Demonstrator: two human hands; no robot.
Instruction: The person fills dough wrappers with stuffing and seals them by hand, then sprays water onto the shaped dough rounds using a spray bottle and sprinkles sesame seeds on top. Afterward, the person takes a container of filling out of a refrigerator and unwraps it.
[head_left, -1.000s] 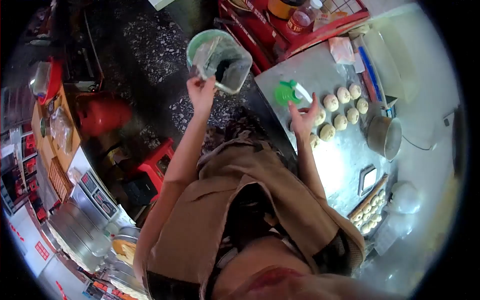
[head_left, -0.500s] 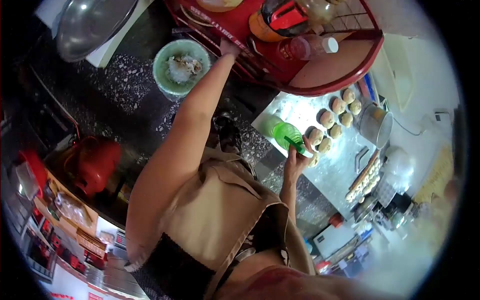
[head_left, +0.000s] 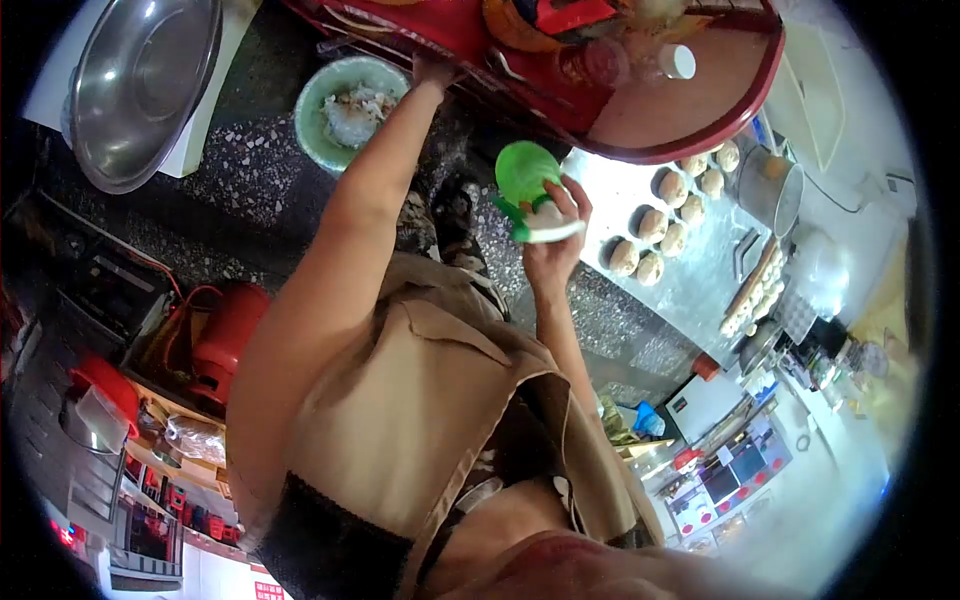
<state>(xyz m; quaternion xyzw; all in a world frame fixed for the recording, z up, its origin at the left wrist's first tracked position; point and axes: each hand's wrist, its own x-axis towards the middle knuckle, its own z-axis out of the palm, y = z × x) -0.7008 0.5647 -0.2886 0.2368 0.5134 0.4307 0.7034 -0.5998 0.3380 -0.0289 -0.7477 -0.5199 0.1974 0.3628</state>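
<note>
My right hand (head_left: pixel 556 232) is wrapped round the neck of a green spray bottle (head_left: pixel 526 172), which is off the table and tilted, beside the table's edge. My left arm reaches up to the red shelf unit (head_left: pixel 640 145); my left hand (head_left: pixel 435 72) is at its lower edge, the fingers hidden under it. Below that hand stands a green bin (head_left: pixel 312 125) with pale waste inside. Round dough pieces (head_left: pixel 653 225) lie in rows on the metal table (head_left: pixel 690 280).
A large steel basin (head_left: pixel 145 90) is at the upper left. A metal pot (head_left: pixel 775 190) stands on the table near small dough pieces (head_left: pixel 752 300). A red gas cylinder (head_left: pixel 232 340) is at the left. A clear bottle (head_left: pixel 625 62) lies on the shelf.
My left hand has gone from the bin's liner to the shelf's edge. My right hand has taken hold of the spray bottle and lifted it off the table. The view has turned.
</note>
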